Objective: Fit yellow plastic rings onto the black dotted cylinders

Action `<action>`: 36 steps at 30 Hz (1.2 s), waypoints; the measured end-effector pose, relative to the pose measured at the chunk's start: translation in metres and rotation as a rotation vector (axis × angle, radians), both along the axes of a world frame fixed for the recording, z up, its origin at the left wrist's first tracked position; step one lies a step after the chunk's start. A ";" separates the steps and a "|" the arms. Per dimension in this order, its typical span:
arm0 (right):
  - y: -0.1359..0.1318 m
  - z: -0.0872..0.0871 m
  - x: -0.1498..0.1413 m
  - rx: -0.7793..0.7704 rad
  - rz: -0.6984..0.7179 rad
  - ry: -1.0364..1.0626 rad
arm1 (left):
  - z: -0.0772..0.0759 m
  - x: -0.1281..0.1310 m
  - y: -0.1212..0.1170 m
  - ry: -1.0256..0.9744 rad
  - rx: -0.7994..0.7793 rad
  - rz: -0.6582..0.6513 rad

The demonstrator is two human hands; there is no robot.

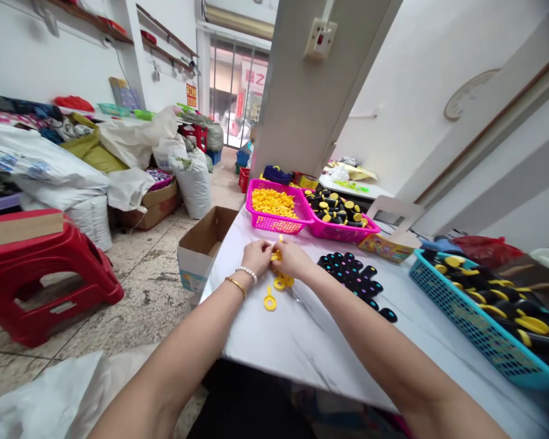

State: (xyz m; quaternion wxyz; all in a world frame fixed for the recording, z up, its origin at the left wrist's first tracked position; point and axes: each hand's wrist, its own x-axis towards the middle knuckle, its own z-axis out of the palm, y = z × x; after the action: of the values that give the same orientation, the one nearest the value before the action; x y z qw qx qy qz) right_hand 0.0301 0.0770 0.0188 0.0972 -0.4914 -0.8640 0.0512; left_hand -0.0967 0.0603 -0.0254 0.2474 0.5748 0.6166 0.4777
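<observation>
My left hand [257, 256], with a bead bracelet and a gold bangle at its wrist, is closed in a pinch over the white table [297, 341]. My right hand [293, 260] meets it fingertip to fingertip. Between them is a small yellow plastic piece [276, 256], partly covered by the fingers. Just below the hands lie several yellow plastic rings [281, 282], and nearer to me a single yellow ring with a short stem [269, 303]. Right of my right hand, black rounded pieces [350, 277] with blue and pink dots are spread in a cluster.
Behind the hands, one pink basket [279, 227] holds small yellow parts and another pink basket [343, 232] black-and-yellow parts. A blue basket [476, 323] of similar parts stands right. Left of the table are an open cardboard box [194, 253] and a red stool [64, 262].
</observation>
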 end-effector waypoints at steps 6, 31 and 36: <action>-0.036 0.001 0.026 0.111 0.069 0.088 | -0.001 -0.005 0.005 -0.003 -0.020 0.052; -0.226 -0.056 0.236 0.248 -0.164 0.326 | 0.018 0.025 -0.116 0.641 -0.122 -0.255; -0.218 -0.037 0.260 0.083 -0.328 0.370 | 0.020 0.094 -0.127 0.516 -0.035 -0.421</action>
State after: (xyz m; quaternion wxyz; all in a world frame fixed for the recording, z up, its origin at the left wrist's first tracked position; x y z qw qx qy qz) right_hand 0.2900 -0.1405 -0.0179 0.2806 -0.6031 -0.7415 0.0882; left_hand -0.0029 -0.0663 -0.0049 0.1861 0.7873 0.5347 0.2442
